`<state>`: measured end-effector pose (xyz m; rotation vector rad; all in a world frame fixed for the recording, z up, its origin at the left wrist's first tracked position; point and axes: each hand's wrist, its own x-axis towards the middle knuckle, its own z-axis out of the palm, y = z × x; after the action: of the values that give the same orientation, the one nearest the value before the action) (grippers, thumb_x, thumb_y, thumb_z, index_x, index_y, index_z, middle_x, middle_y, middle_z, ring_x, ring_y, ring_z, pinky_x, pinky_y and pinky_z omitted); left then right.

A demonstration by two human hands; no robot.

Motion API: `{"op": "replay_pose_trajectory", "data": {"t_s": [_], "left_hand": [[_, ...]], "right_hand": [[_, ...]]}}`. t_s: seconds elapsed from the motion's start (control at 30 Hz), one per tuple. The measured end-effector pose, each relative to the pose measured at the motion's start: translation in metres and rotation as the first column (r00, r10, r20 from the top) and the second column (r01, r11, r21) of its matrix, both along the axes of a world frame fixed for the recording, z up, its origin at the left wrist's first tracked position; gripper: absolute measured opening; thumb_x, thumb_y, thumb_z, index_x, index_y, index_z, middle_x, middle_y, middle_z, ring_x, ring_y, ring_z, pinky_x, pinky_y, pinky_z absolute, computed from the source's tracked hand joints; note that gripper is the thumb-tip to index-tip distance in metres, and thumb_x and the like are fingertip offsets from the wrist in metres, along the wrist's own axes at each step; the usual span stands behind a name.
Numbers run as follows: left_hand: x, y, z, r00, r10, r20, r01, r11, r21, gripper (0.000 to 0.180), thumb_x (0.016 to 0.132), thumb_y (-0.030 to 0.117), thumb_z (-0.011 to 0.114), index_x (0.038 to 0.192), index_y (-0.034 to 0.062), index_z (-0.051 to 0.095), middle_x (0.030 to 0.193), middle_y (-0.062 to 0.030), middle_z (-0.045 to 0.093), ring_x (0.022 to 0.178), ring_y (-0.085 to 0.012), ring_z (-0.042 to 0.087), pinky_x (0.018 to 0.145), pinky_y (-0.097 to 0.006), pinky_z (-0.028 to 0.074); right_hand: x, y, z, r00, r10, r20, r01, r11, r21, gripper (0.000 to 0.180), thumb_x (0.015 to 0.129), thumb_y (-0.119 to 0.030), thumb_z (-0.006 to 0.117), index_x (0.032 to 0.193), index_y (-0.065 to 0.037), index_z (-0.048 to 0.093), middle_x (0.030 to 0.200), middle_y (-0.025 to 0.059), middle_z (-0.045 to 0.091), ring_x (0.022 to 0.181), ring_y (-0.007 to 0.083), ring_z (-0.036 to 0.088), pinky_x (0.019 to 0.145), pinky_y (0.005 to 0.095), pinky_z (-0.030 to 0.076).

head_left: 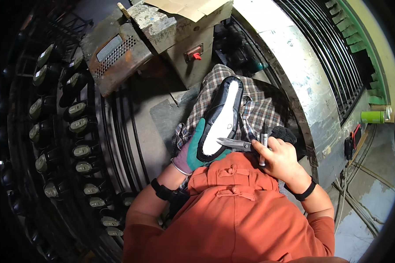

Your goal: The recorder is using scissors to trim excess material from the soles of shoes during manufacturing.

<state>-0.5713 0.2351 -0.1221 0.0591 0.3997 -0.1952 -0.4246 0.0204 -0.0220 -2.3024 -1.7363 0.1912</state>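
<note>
Black leather wraps the shoe upper (221, 116), turned sole-up on the person's checked lap cloth (259, 109) so the white insole faces them. The left hand (191, 151), in a teal-and-grey glove, is cupped under the heel end, gripping it to steady the work. The bare right hand (278, 158) is closed around small scissors (235, 143), their blades meeting the sole's edge, and seemingly a dark marker pen (263, 142) beside them. Racks of lasted shoes (70, 127) stand at the left.
</note>
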Motion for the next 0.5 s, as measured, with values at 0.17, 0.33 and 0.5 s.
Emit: {"op": "replay_pose_trajectory", "data": {"t_s": [0.17,0.33,0.5], "left_hand": [[-0.005,-0.005,-0.01,0.999,0.008,-0.041,0.007,0.938,0.348,0.073,0.095,0.065,0.042,0.145,0.0124,0.042,0.134,-0.0108,0.054,0.12,-0.0273,0.054,0.104,-0.046,0.044],[-0.003,0.0,-0.005,0.998,0.027,-0.049,-0.026,0.999,0.022,0.068,0.097,0.062,0.04,0.144,0.0135,0.043,0.132,-0.0109,0.056,0.119,-0.0262,0.055,0.104,-0.047,0.044],[-0.024,0.012,-0.023,0.997,-0.076,-0.007,0.058,0.693,0.718,0.057,0.101,0.048,0.046,0.141,0.0065,0.047,0.125,-0.0105,0.061,0.114,-0.0128,0.057,0.098,-0.029,0.046]], "right_hand": [[0.001,0.005,-0.007,0.999,0.042,0.028,-0.041,0.998,-0.052,0.056,0.063,-0.011,0.072,0.118,-0.016,0.064,0.075,0.0062,0.049,0.061,0.0245,0.057,0.05,0.0367,0.047],[-0.013,0.014,-0.054,0.748,-0.145,-0.648,0.277,0.955,0.105,0.05,0.075,0.007,0.059,0.122,-0.009,0.06,0.094,0.0084,0.061,0.076,0.0241,0.065,0.07,0.0328,0.054],[0.011,0.016,-0.078,0.074,-0.169,-0.983,0.762,0.645,-0.053,0.044,0.091,-0.004,0.063,0.133,-0.006,0.05,0.108,0.0054,0.058,0.086,0.0089,0.057,0.075,0.0246,0.051]]}}
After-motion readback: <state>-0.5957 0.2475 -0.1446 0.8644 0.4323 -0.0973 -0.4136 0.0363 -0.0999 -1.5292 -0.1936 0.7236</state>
